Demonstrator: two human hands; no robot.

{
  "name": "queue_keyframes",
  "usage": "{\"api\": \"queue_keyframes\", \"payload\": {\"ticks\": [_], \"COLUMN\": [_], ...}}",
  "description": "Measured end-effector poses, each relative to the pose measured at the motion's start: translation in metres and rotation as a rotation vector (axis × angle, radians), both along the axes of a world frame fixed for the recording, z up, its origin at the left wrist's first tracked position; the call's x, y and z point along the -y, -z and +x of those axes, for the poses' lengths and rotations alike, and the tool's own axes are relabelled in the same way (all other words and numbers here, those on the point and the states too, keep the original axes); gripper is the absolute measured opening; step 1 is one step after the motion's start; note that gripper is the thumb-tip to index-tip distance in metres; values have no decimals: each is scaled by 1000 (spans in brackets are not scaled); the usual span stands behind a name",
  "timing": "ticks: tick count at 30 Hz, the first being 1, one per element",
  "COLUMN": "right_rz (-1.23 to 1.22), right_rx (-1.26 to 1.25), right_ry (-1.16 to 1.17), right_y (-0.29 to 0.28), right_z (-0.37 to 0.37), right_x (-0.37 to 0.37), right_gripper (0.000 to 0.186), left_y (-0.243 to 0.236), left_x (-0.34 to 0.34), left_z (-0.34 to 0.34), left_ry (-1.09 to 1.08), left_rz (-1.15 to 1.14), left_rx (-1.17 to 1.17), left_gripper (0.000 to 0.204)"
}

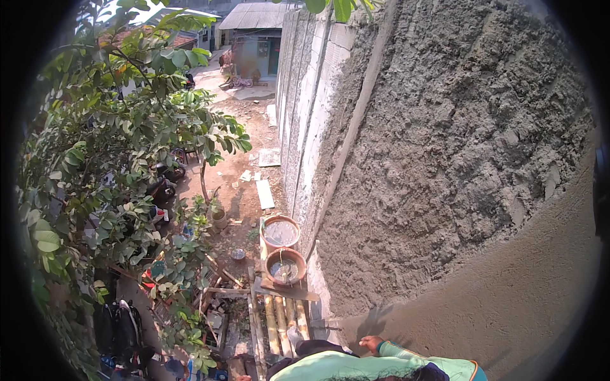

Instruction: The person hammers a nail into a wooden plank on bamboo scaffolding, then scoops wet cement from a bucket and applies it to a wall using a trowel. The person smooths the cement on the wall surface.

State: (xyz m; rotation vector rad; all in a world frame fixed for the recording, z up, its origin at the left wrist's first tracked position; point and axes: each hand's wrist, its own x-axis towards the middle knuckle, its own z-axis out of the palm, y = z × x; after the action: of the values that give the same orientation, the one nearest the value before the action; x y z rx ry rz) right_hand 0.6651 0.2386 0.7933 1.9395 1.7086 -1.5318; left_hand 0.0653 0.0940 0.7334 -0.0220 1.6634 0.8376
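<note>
The right hand (370, 343) is beside the plastered wall (445, 324), its shadow falling on the smooth lower band; above that band the surface is rough, lumpy grey, rising to the upper right; the right grip looks partly curled, though I cannot tell whether it has hold of anything; the left hand (243, 378) is a sliver at the lower edge, so its grip cannot be told; ahead, two brown buckets stand one behind the other against the wall's foot, the front bucket (276, 258) and the rear bucket (264, 236) both with greyish contents; a short board (289, 289) crosses the bamboo poles (280, 320) just before them; a long batten (359, 111) slants up the wall; leafy branches (140, 140) fill the left.
</note>
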Motion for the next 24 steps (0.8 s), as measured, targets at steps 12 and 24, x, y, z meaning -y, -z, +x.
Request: {"api": "queue_keyframes", "payload": {"ticks": [12,24], "right_rz": [109,247], "right_rx": [31,-94], "right_ry": [-259,-124], "right_y": [119,0], "right_z": [-21,-181], "right_x": [-68,-176], "right_gripper": [34,20], "left_y": [-25,21], "left_x": [78,232], "left_z": [5,45], "left_ry": [-174,430], "left_rz": [-4,18], "left_rx": [-99,-391], "left_gripper": [18,16]}}
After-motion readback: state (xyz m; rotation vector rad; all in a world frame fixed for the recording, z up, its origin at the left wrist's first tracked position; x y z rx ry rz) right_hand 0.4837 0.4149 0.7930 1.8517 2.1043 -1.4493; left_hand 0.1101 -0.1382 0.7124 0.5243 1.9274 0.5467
